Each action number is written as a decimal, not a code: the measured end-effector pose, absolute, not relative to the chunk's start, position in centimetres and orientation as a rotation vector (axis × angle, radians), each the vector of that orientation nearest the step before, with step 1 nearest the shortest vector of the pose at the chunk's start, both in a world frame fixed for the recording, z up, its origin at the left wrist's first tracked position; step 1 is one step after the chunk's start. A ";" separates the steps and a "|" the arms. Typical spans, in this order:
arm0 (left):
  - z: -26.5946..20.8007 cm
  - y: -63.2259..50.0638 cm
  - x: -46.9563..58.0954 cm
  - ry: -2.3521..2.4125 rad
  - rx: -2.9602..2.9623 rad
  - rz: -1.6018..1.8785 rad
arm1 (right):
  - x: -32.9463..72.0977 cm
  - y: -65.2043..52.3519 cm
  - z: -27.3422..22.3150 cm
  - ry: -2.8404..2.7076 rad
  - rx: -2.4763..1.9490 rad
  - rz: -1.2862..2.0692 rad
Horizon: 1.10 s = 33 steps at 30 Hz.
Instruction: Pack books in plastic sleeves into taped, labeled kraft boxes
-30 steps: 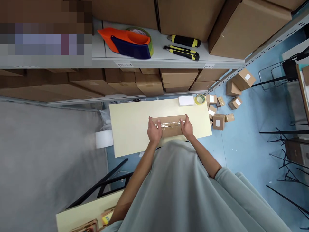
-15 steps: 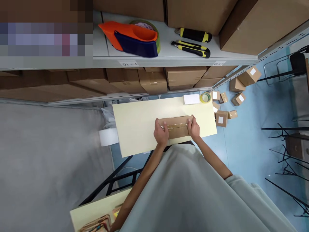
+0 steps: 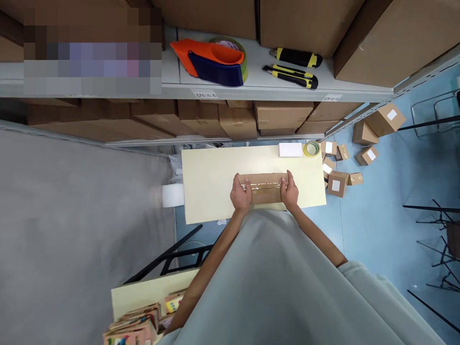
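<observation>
A brown cardboard box [image 3: 266, 190] with clear tape along its top is held over the near part of the pale yellow table [image 3: 208, 191]. My left hand [image 3: 241, 192] grips its left end, thumb on top. At the opposite end, my right hand [image 3: 289, 190] grips the box the same way. Fingers under and behind the box are hidden. Beyond the box, at the table's far edge, lie a white stack of labels or paper [image 3: 290, 150] and a roll of yellowish tape [image 3: 311, 149].
Above the table a shelf [image 3: 172, 91] carries an orange and blue tape dispenser [image 3: 212, 62], two utility knives [image 3: 293, 75] and large boxes. Small cardboard boxes [image 3: 338, 184] lie on the blue floor at right. Picture-covered items [image 3: 134, 326] sit on a lower-left table.
The view has shifted slightly, so shelf and floor boxes appear farther right. Both hands still hold the box, which now looks more level.
</observation>
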<state>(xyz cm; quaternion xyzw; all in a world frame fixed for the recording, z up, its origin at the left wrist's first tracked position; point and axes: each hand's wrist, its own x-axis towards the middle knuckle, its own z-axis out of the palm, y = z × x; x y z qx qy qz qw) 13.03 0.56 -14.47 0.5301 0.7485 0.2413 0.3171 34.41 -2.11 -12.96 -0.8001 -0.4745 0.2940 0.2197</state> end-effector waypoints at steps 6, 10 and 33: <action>-14.3 1.0 13.5 2.107 1.367 0.684 | 34.6 -2.1 -13.9 -1.307 -2.123 0.828; -13.5 0.9 13.9 2.144 1.367 0.705 | 34.8 -2.3 -14.1 -1.306 -2.051 0.821; -16.8 -7.5 12.8 2.011 1.231 0.674 | 41.7 -10.4 -15.4 -1.714 -1.870 0.832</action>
